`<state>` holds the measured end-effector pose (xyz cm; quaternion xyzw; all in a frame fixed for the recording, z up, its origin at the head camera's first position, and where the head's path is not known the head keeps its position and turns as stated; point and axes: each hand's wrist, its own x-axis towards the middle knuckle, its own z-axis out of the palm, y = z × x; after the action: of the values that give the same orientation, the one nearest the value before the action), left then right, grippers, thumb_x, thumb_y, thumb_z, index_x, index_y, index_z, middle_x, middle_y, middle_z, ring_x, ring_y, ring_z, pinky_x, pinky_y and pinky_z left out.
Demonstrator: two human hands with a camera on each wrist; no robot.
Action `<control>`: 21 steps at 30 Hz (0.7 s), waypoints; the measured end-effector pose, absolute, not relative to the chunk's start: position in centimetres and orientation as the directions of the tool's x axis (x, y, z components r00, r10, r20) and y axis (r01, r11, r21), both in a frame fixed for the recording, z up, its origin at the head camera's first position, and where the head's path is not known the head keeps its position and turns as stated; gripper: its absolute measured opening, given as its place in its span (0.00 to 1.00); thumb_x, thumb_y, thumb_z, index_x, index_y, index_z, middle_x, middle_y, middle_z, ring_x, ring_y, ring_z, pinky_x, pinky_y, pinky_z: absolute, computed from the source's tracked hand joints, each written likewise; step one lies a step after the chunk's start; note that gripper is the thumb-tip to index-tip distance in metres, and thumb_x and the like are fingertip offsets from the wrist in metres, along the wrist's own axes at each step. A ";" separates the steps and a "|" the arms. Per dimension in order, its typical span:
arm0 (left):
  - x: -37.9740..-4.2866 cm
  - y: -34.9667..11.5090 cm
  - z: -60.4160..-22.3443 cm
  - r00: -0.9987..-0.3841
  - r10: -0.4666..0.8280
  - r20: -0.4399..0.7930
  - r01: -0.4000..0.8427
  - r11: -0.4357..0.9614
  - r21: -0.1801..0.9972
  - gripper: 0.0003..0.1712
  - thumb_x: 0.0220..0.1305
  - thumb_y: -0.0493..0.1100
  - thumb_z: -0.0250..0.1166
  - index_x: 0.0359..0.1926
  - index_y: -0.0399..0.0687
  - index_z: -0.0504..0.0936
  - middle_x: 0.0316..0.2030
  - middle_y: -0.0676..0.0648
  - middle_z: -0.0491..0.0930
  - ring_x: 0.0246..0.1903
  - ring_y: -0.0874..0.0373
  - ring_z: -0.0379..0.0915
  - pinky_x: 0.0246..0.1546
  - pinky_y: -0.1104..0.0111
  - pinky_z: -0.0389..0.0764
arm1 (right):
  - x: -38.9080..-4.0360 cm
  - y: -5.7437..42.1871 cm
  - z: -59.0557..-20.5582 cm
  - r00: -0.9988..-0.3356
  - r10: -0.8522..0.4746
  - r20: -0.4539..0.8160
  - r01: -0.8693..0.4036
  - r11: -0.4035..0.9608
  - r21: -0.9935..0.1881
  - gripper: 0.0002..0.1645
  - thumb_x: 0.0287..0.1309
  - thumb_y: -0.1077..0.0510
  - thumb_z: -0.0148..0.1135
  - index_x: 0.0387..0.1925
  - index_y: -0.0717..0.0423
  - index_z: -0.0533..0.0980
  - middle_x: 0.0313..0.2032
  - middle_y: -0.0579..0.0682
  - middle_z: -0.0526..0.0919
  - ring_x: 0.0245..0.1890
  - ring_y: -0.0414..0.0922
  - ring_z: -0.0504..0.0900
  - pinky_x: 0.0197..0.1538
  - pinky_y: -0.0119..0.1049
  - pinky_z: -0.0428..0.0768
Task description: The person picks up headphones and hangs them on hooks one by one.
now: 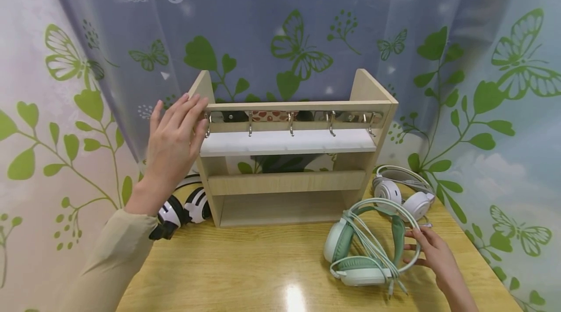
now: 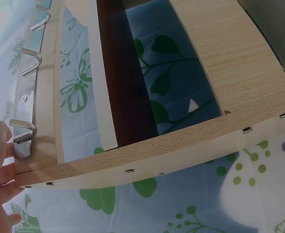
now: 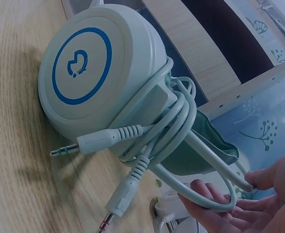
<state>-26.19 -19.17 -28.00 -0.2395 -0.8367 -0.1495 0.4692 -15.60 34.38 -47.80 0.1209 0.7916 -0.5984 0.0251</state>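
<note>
A light wooden rack [image 1: 285,181] with a row of metal hooks [image 1: 291,124] stands on the table. My left hand [image 1: 173,139] rests at its upper left corner, fingers fairly straight; in the left wrist view the fingertips touch the board's end beside a hook [image 2: 23,131]. My right hand [image 1: 438,256] holds pale green headphones [image 1: 361,278] by the headband, thumb on one side and fingers on the other. Their cable is wound in a bundle, and two plugs [image 3: 110,138] hang loose. The ear cups are close over the table at the front right.
White headphones [image 1: 416,205] lie right of the rack, behind the green pair. Black-and-white headphones [image 1: 199,205] sit at its left, partly hidden by my left arm. A butterfly-patterned curtain [image 1: 245,25] hangs behind the wooden table [image 1: 245,273].
</note>
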 end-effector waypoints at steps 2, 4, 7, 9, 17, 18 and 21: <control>-26.2 -19.2 -28.0 -0.448 0.261 0.855 0.538 0.842 0.025 0.23 0.77 0.45 0.55 0.68 0.45 0.75 0.66 0.41 0.75 0.70 0.45 0.66 0.77 0.48 0.46 | -15.6 34.3 -47.7 -0.969 0.162 -0.184 0.222 0.259 -0.940 0.30 0.81 0.48 0.41 0.66 0.72 0.61 0.47 0.46 0.82 0.36 0.33 0.83 0.42 0.46 0.88; -26.2 -19.2 -28.0 -0.449 0.261 0.855 0.537 0.843 0.025 0.23 0.77 0.45 0.55 0.68 0.45 0.75 0.66 0.41 0.75 0.70 0.45 0.66 0.77 0.48 0.45 | -15.6 34.3 -47.7 -0.970 0.162 -0.182 0.220 0.266 -0.939 0.29 0.81 0.49 0.41 0.65 0.72 0.61 0.48 0.47 0.81 0.36 0.33 0.83 0.42 0.46 0.88; -26.2 -19.2 -28.1 -0.449 0.260 0.855 0.538 0.843 0.026 0.23 0.77 0.45 0.55 0.68 0.45 0.75 0.66 0.41 0.75 0.70 0.45 0.66 0.77 0.48 0.45 | -15.6 34.2 -47.6 -0.971 0.162 -0.177 0.216 0.270 -0.938 0.29 0.81 0.50 0.41 0.65 0.72 0.62 0.48 0.47 0.82 0.36 0.33 0.83 0.42 0.45 0.88; -26.2 -19.2 -28.1 -0.445 0.260 0.857 0.540 0.841 0.026 0.23 0.77 0.45 0.56 0.68 0.45 0.75 0.66 0.41 0.75 0.70 0.45 0.66 0.77 0.48 0.45 | -15.6 34.1 -47.5 -0.973 0.161 -0.167 0.207 0.278 -0.938 0.29 0.81 0.50 0.41 0.65 0.72 0.61 0.49 0.49 0.82 0.36 0.33 0.83 0.41 0.45 0.88; -26.3 -19.2 -28.1 -0.440 0.257 0.860 0.545 0.838 0.028 0.23 0.76 0.45 0.56 0.68 0.45 0.76 0.66 0.42 0.76 0.70 0.45 0.66 0.77 0.48 0.46 | -15.6 33.8 -47.1 -0.979 0.151 -0.138 0.180 0.310 -0.934 0.33 0.81 0.47 0.40 0.68 0.72 0.59 0.51 0.53 0.81 0.37 0.32 0.82 0.41 0.45 0.88; -26.3 -19.2 -28.1 -0.441 0.257 0.860 0.544 0.838 0.029 0.23 0.76 0.45 0.56 0.68 0.45 0.76 0.66 0.42 0.76 0.70 0.45 0.66 0.77 0.48 0.45 | -15.7 33.8 -47.0 -0.979 0.150 -0.136 0.177 0.311 -0.934 0.33 0.81 0.47 0.41 0.69 0.72 0.58 0.51 0.51 0.81 0.37 0.32 0.82 0.41 0.45 0.88; -26.3 -19.3 -28.1 -0.443 0.257 0.859 0.543 0.839 0.029 0.23 0.77 0.45 0.56 0.68 0.45 0.76 0.66 0.42 0.75 0.70 0.45 0.66 0.77 0.48 0.45 | -15.8 33.6 -46.8 -0.982 0.141 -0.123 0.163 0.320 -0.933 0.34 0.81 0.48 0.41 0.69 0.73 0.57 0.52 0.55 0.81 0.37 0.32 0.82 0.41 0.45 0.88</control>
<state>-26.34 -19.27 -28.09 -0.2392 -0.8356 -0.1520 0.4705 -15.76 33.62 -46.79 0.0934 0.8125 -0.5754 0.0094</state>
